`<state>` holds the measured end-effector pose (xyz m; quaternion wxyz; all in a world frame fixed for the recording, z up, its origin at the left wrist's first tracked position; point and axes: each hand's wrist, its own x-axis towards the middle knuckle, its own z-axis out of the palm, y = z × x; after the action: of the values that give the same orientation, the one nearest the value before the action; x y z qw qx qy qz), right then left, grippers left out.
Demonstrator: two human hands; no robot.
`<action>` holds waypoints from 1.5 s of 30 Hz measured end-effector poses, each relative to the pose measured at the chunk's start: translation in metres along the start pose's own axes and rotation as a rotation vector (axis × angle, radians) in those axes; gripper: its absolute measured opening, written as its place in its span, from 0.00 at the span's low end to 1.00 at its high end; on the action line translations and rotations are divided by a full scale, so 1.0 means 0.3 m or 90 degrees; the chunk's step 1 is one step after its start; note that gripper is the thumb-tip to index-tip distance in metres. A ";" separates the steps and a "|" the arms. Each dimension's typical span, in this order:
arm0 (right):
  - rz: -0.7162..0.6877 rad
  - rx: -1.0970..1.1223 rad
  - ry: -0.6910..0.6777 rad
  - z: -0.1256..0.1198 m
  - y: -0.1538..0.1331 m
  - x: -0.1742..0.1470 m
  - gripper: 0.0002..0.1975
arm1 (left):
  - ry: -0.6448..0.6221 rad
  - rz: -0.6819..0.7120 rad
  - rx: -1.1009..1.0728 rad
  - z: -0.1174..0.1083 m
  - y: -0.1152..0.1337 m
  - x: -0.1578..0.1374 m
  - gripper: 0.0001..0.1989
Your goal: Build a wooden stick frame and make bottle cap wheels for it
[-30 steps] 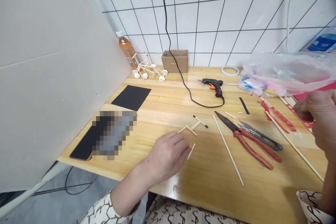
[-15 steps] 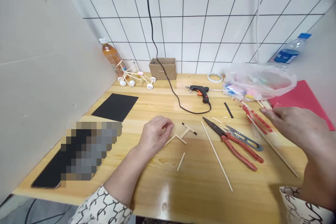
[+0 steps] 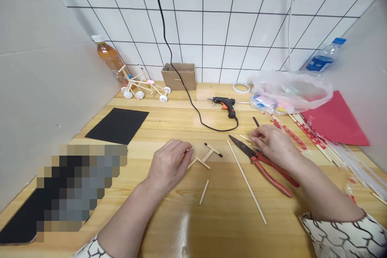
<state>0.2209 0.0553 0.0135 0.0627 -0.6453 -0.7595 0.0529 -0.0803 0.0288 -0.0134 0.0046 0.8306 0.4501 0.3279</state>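
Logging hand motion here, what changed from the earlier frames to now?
The right hand has moved left from the packaged sticks to by the pliers, covering part of the black strip; whether it grips anything is unclear. The left hand has shifted from the loose short stick to the left side of the black-tipped stick frame; no clear grip. Camera view shifted too. Unmoved: pliers, short stick, frame, hot-glue gun.

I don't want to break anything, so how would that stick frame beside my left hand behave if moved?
The stick frame is probably light: its pieces look thin. Their narrow meeting points may be fragile. Lying flat, it seems unlikely to roll.
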 end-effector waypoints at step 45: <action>0.249 1.102 -0.358 0.111 -0.345 -0.204 0.12 | -0.331 -0.582 -0.855 0.022 0.158 -0.025 0.13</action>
<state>0.1246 -0.0218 -0.0043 0.3258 -0.4537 -0.3201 0.7652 -0.0443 -0.0032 -0.0083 0.7313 0.4370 0.4360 0.2900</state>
